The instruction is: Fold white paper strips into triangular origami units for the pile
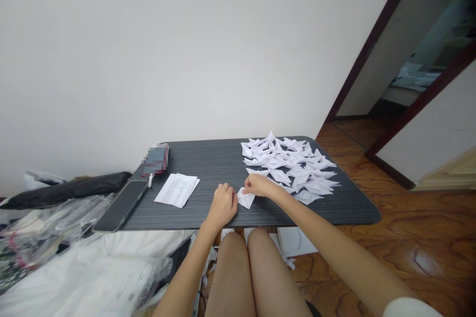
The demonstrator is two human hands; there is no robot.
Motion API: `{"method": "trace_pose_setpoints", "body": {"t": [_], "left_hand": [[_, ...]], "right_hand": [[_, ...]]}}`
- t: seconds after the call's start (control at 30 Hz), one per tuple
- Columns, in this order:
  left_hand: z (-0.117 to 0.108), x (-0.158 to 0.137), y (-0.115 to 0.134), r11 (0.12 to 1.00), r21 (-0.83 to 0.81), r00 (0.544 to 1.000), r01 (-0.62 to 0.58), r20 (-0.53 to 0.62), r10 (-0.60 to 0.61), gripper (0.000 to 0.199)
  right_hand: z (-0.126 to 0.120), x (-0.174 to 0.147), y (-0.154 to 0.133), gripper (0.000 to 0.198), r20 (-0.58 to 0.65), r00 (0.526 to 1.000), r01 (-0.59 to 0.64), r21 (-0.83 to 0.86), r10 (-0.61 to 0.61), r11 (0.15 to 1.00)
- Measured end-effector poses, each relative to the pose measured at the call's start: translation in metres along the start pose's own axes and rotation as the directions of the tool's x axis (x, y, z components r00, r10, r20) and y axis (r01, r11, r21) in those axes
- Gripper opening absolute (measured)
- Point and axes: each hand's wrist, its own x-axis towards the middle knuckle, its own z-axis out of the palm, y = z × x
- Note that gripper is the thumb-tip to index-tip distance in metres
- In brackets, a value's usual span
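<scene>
Left hand (224, 203) curled, underside hidden; cannot tell whether it grips. Print on the paper slips (176, 189), left of the folded paper (246, 201), illegible. The folded paper lies on the table (210, 158), just beside the left hand; right hand (256, 185) pinches its upper edge. Overlapping paper boats (293, 167) rightward of it.

Passable beyond the left hand (224, 204), between paper stack (176, 189) and folded papers (275, 162). Blocked farther back by the wall (208, 59).
</scene>
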Motion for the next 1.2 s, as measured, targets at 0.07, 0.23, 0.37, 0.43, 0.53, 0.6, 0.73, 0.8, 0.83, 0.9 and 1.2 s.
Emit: {"method": "trace_pose_setpoints", "body": {"t": [0.07, 0.23, 0.37, 0.43, 0.53, 0.6, 0.73, 0.8, 0.83, 0.9, 1.2], "left_hand": [[0.001, 0.000, 0.000, 1.000, 0.004, 1.000, 0.001, 0.001, -0.001, 0.017], [0.004, 0.000, -0.001, 1.000, -0.001, 1.000, -0.003, 0.002, 0.003, 0.015], [0.003, -0.001, -0.003, 1.000, -0.019, 1.000, -0.022, 0.016, 0.022, 0.018], [0.001, -0.001, -0.003, 0.999, -0.034, 0.999, -0.028, 0.027, 0.029, 0.019], [-0.003, -0.002, -0.003, 0.996, -0.079, 0.998, -0.031, 0.044, 0.035, 0.021], [-0.005, -0.002, -0.003, 0.993, -0.110, 0.998, -0.033, 0.049, 0.038, 0.022], [-0.004, 0.000, -0.005, 0.978, -0.199, 0.995, -0.054, 0.067, 0.069, 0.017], [-0.002, 0.001, -0.006, 0.971, -0.234, 0.996, -0.041, 0.064, 0.057, 0.017], [0.000, 0.001, -0.007, 0.969, -0.243, 0.997, -0.031, 0.058, 0.047, 0.017], [0.003, 0.002, -0.007, 0.970, -0.242, 0.999, -0.009, 0.039, 0.019, 0.016], [0.006, 0.002, 0.001, 0.993, -0.114, 0.999, 0.036, 0.011, -0.035, 0.013]], "right_hand": [[-0.001, 0.000, 0.001, 0.017, 0.014, 1.000, 0.010, 0.008, -0.010, 1.000], [0.000, 0.004, 0.007, 0.011, 0.022, 0.997, 0.069, 0.041, -0.070, 0.997], [0.007, 0.003, 0.018, 0.010, -0.012, 0.976, 0.216, 0.179, -0.218, 0.960], [0.011, -0.001, 0.023, 0.011, -0.054, 0.966, 0.260, 0.222, -0.255, 0.940], [0.015, -0.010, 0.026, 0.009, -0.122, 0.964, 0.259, 0.264, -0.235, 0.929], [0.017, -0.015, 0.026, 0.009, -0.141, 0.968, 0.241, 0.286, -0.208, 0.927], [0.021, -0.020, 0.023, 0.012, -0.137, 0.974, 0.215, 0.305, -0.180, 0.928], [0.022, -0.019, 0.023, 0.014, -0.129, 0.978, 0.195, 0.317, -0.162, 0.928], [0.023, -0.017, 0.024, 0.014, -0.125, 0.981, 0.181, 0.322, -0.148, 0.929], [0.025, -0.013, 0.025, 0.015, -0.118, 0.988, 0.136, 0.324, -0.103, 0.936], [0.013, 0.006, 0.018, 0.018, 0.063, 0.995, -0.085, 0.159, 0.076, 0.984]]}}
